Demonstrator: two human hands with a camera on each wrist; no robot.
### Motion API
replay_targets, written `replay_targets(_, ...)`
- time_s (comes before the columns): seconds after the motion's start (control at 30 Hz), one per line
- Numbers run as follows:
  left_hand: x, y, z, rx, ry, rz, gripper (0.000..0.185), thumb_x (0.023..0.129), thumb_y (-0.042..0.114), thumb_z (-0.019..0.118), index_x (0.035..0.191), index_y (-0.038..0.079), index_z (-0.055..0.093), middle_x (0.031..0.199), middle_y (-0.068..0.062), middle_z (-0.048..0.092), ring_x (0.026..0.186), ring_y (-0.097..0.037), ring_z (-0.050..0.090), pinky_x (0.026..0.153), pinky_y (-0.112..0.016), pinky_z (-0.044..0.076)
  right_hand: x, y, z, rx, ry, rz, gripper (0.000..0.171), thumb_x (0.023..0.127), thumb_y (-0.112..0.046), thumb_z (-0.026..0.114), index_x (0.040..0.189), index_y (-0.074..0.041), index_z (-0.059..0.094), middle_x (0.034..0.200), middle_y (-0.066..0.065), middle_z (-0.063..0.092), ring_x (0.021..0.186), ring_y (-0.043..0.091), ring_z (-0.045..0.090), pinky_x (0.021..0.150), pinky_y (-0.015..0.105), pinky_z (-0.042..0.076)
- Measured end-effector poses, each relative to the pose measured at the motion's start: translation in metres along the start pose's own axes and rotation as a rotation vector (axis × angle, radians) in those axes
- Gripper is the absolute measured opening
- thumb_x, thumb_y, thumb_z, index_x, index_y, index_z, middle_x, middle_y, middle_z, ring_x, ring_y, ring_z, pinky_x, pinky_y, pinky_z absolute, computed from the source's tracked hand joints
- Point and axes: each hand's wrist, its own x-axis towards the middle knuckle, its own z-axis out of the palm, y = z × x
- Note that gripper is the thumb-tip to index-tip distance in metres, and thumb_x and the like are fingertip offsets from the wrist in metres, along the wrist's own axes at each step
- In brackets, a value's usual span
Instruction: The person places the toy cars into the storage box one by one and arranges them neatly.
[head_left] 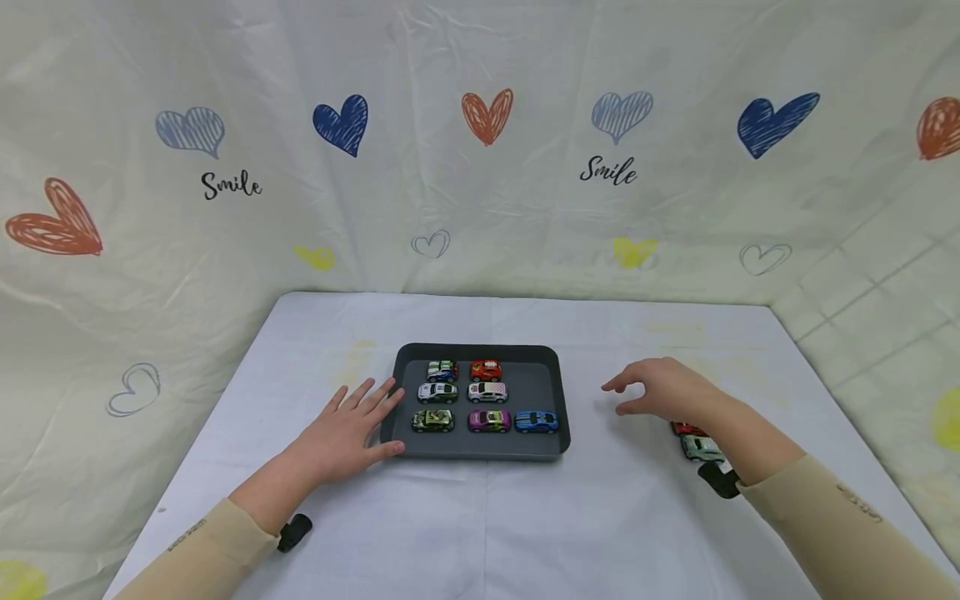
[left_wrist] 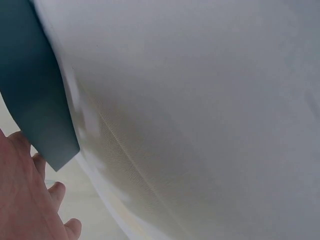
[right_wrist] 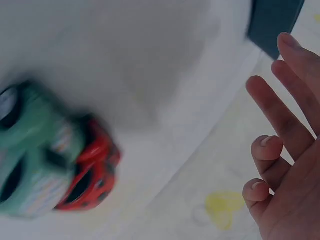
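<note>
A dark grey tray lies on the table with several toy cars in it, among them a blue car, a purple-and-yellow car and a red car. My left hand rests at the tray's left edge, its fingers spread. To the right of the tray my right hand hovers over the table, fingers loosely bent and holding nothing. Beneath the right forearm sit a pale green toy car and a red toy car, partly hidden by the arm in the head view.
A white cloth covers the table. Behind it hangs a pale curtain printed with hearts and the word Smile. Black wrist camera mounts hang beneath both forearms.
</note>
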Motion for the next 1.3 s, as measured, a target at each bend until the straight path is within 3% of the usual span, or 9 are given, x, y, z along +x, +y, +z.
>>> replay_targets(0.33,-0.001,0.000,-0.001,0.013,-0.009,-0.006,0.087,0.093,0.072,0.044,0.160,0.022,0.023,0.166,0.000,0.015,0.151,-0.034,0.013,0.119,-0.060,0.009,-0.038,0.043,-0.004,0.026,-0.034,0.117,0.035,0.085,-0.030,0.079,0.117,-0.018,0.075,0.119,0.005,0.069,0.115,0.039,0.058,0.091,0.056,0.049)
replay_targets(0.73,0.000,-0.001,0.001,0.012,0.000,-0.007,0.086,0.092,0.071,0.046,0.160,0.022,0.025,0.166,0.000,0.016,0.151,-0.034,0.014,0.119,-0.060,0.010,-0.049,0.080,-0.006,0.059,-0.140,0.208,0.037,0.085,-0.026,0.079,0.117,-0.009,0.074,0.117,0.019,0.066,0.115,0.050,0.052,0.084,0.058,0.052)
replay_targets(0.9,0.001,-0.001,0.001,0.013,-0.004,-0.004,0.087,0.092,0.072,0.045,0.160,0.023,0.023,0.166,0.002,0.015,0.151,-0.033,0.014,0.119,-0.060,0.010,-0.050,0.090,-0.001,0.096,-0.164,0.219,0.035,0.085,-0.022,0.077,0.116,-0.007,0.074,0.115,0.020,0.066,0.115,0.052,0.051,0.086,0.061,0.050)
replay_targets(1.3,0.000,0.002,-0.002,0.016,-0.013,-0.010,0.085,0.093,0.069,0.048,0.160,0.023,0.023,0.166,0.002,0.014,0.151,-0.033,0.013,0.120,-0.059,0.009,-0.048,0.093,0.008,0.111,-0.117,0.170,0.030,0.085,-0.024,0.078,0.110,-0.009,0.076,0.114,0.018,0.067,0.110,0.047,0.056,0.088,0.060,0.050)
